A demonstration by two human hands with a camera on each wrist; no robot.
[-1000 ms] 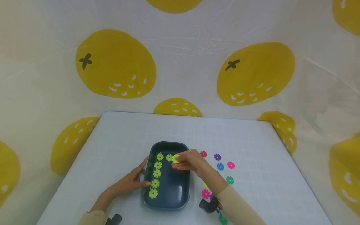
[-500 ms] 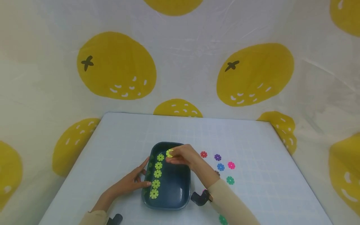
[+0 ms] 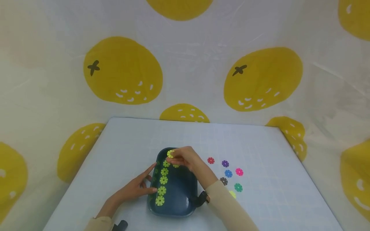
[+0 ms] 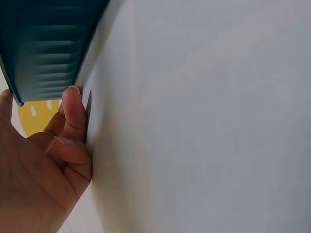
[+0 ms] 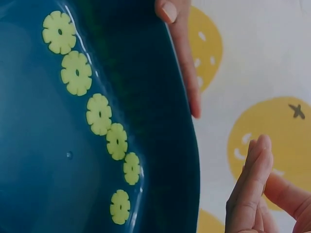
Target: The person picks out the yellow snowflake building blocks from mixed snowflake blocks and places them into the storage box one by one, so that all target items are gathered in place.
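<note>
My right hand (image 3: pixel 186 157) pinches a yellow-green flower-shaped disc (image 3: pixel 170 154) over the far left corner of a dark blue tray (image 3: pixel 176 207). Along the tray's left side runs a line of several matching discs (image 3: pixel 162 190), lying flat. Another such disc (image 3: pixel 176 166) shows partly from under the right hand. At the left rim my left hand (image 3: pixel 134 187) has its thumb and index finger spread apart, tips on the edge; in the left wrist view its other fingers (image 4: pixel 73 111) bend beside the outer wall. In the right wrist view the pinched disc is hidden.
Right of the tray several loose flower discs lie scattered on the white table (image 3: pixel 274 179), among them a red disc (image 3: pixel 211 160), a blue disc (image 3: pixel 228 173) and a green disc (image 3: pixel 238 187). A yellow disc (image 3: pixel 232 194) is partly behind the right sleeve. A fruit-print cloth (image 3: pixel 190 70) hangs behind.
The right hand has carried its yellow-green disc left and away from me, from beside the far discs to the far left corner. The left hand stays at the rim.
</note>
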